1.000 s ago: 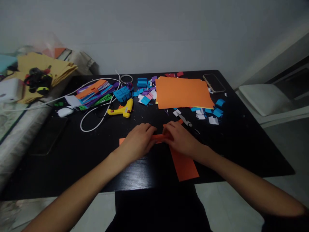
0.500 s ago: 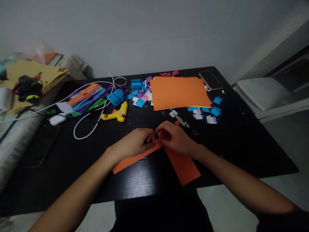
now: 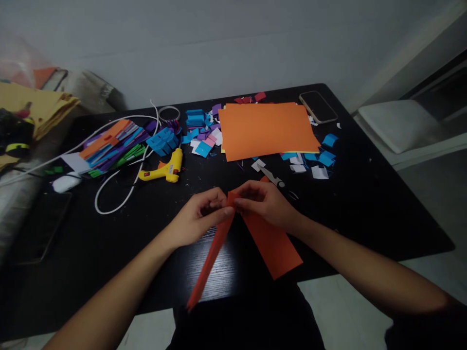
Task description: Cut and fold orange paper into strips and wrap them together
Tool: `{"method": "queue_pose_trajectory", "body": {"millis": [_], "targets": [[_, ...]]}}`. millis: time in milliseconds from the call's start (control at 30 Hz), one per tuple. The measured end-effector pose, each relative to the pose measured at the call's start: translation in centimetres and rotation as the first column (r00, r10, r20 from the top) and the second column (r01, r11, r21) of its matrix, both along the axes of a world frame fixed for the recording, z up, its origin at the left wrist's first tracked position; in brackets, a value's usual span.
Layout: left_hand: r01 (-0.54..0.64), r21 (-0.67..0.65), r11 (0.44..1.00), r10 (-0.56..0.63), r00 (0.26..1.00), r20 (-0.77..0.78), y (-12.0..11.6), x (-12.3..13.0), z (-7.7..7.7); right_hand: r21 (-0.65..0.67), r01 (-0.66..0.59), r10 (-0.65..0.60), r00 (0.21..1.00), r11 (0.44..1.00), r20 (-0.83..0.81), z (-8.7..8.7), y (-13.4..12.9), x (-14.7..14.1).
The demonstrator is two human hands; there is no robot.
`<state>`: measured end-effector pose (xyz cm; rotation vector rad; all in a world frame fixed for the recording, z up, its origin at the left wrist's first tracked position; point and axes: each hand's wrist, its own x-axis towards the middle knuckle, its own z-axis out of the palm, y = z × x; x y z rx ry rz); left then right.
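Near the front of the black table, my left hand (image 3: 202,216) pinches an orange paper strip (image 3: 212,257) between thumb and fingers. The strip hangs down toward the table's front edge, seen nearly edge-on. My right hand (image 3: 268,204) is closed on the strip's upper end, close to the left fingertips. Under the right hand a wider orange paper piece (image 3: 273,248) slants across the table. Whether the two orange pieces join is hidden by the fingers. Just beyond the right hand lie scissors (image 3: 272,176), their handles partly dark against the table.
A stack of orange sheets (image 3: 268,129) lies at the back, with cut paper scraps (image 3: 204,146) around it. To the left are a yellow glue gun (image 3: 166,170), a white cable (image 3: 109,187) and bundled coloured strips (image 3: 113,143). A phone (image 3: 318,107) rests at the back right.
The left hand has lifted and turned the orange strip, which lay slanting to the left and now hangs steeply downward. The right hand stays near its place. The view has shifted slightly.
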<state>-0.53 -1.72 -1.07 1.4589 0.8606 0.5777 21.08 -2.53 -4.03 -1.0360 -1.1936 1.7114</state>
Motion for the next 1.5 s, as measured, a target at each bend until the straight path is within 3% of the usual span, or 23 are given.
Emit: {"method": "queue_pose_trajectory", "body": {"millis": [133,367,600,733,867,1000,1233,1500], "targets": [[0.006,-0.031,1.000,-0.003,0.996,0.095,0.1,0.2,-0.2,-0.040,0.034,-0.035,0.999,0.999,-0.022,0.2,-0.2,-0.1],[-0.113,-0.178,0.978,0.132,0.986,0.098,-0.2,0.9,-1.1,-0.066,0.088,-0.091,0.994,0.994,-0.053,0.2,-0.3,-0.3],[-0.179,-0.177,0.968,0.193,0.979,0.067,-0.2,1.0,-0.8,-0.100,0.070,-0.080,0.992,0.993,-0.102,0.2,-0.4,-0.3],[-0.223,-0.188,0.956,0.235,0.971,0.039,-0.1,1.0,-1.1,0.026,0.038,-0.036,0.996,0.999,-0.084,0.5,-0.6,0.1],[-0.252,-0.163,0.954,0.265,0.962,0.060,0.1,1.0,-1.4,0.221,-0.060,0.047,0.997,0.973,0.063,0.8,-0.4,0.9],[-0.207,-0.161,0.965,0.223,0.971,0.086,0.1,0.8,-1.3,0.263,-0.144,0.097,0.978,0.954,0.183,1.1,0.0,1.4],[-0.099,-0.100,0.990,0.104,0.993,0.056,0.1,0.4,-1.3,0.273,-0.153,0.112,0.981,0.950,0.157,1.2,0.0,1.2],[0.016,0.152,0.988,0.002,0.993,-0.120,-0.1,-0.3,-0.9,0.280,-0.062,0.018,0.988,0.958,0.155,0.9,0.0,0.9]]}}
